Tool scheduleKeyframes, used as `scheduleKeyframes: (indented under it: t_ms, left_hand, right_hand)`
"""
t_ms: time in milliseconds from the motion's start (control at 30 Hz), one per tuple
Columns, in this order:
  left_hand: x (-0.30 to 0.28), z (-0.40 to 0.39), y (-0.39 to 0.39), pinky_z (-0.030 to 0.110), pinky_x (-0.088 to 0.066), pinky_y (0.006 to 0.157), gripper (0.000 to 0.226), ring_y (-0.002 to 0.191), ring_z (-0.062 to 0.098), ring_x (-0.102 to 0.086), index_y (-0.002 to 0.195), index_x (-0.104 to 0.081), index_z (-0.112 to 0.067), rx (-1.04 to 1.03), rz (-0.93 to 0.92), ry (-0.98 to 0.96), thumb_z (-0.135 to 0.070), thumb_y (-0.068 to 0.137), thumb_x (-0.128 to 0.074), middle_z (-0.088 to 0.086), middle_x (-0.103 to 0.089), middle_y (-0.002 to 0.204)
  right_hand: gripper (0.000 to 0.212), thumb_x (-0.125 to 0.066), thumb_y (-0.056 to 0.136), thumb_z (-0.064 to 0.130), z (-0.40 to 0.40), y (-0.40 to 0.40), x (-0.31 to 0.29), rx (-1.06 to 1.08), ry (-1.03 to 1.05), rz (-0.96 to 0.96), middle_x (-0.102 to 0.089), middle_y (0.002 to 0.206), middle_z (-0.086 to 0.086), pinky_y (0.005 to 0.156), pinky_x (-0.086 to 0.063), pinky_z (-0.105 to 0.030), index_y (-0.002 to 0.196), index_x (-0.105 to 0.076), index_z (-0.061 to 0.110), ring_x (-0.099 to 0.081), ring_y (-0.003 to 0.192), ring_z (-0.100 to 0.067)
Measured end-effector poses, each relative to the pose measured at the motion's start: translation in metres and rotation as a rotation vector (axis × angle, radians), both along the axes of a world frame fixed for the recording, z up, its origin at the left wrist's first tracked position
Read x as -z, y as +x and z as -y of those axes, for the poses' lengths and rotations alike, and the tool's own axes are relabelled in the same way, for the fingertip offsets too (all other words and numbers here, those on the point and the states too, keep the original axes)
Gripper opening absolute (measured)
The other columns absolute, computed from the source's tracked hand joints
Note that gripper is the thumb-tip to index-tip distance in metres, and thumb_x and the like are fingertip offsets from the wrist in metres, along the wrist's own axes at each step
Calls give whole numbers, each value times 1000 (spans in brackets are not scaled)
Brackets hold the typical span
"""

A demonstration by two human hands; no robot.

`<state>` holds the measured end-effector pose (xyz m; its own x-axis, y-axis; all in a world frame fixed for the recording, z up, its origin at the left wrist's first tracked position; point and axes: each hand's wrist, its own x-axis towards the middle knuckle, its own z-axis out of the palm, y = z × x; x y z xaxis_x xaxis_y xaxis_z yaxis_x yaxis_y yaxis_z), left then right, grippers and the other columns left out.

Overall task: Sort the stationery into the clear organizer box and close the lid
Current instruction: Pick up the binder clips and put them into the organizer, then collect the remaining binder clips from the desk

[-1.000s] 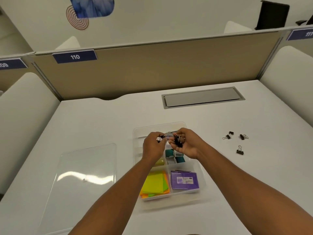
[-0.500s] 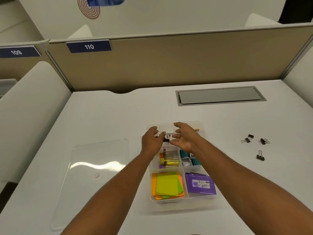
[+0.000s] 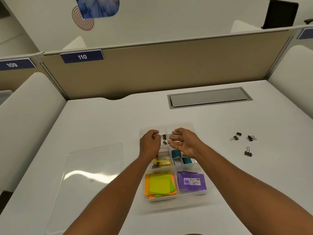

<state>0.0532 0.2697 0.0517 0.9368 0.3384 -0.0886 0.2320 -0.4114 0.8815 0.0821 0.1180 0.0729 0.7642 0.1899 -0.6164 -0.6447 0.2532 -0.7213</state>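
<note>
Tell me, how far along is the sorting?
Mostly done: sticky notes, a purple case and teal rolls sit in the box. In hand: the left hand holds a clip over a far compartment; the right hand is open. Left: four clips on the desk, and the lid lying beside the box.

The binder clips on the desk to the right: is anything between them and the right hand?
Nothing visible. The binder clips lie loose on bare desk right of the organizer box; the right hand, open over the box, has a clear path.
</note>
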Motion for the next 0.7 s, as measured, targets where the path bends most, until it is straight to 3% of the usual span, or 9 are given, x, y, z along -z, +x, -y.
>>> scheduleKeyframes:
  t_ms: [167, 333, 533, 700]
  left_hand:
    - [-1, 35, 2, 41, -58, 87, 23, 94, 21, -68, 114, -65, -17, 75, 21, -13, -18, 97, -50, 4, -70, 108]
    - [-2, 76, 5, 40, -60, 78, 19, 82, 16, -69, 104, -65, -23, 126, 33, -47, -16, 94, -50, 1, -72, 97]
    - [1, 128, 11, 15, -54, 61, 16, 77, 9, -70, 101, -64, -25, 188, 20, -121, -18, 97, -50, -1, -71, 96]
    - [4, 167, 16, 18, -54, 58, 17, 76, 17, -70, 104, -64, -18, 253, -3, -164, -15, 96, -49, 3, -70, 90]
  right_hand:
    - [23, -53, 96, 23, 34, -11, 1, 53, 24, 20, -75, 96, -15, 73, -61, -34, 108, -65, 7, -73, 85, -29]
    - [22, -57, 93, 20, 78, -17, 5, 130, 30, 8, -72, 98, -17, 67, -61, -33, 106, -67, 5, -73, 83, -28]
    - [20, -59, 90, 18, 139, -20, 15, 207, -17, 6, -73, 85, -10, 67, -60, -31, 98, -71, 4, -73, 75, -23]
    - [15, -64, 88, 15, 189, -22, 27, 294, -111, 10, -68, 83, -9, 63, -58, -30, 99, -68, 5, -68, 72, -22]
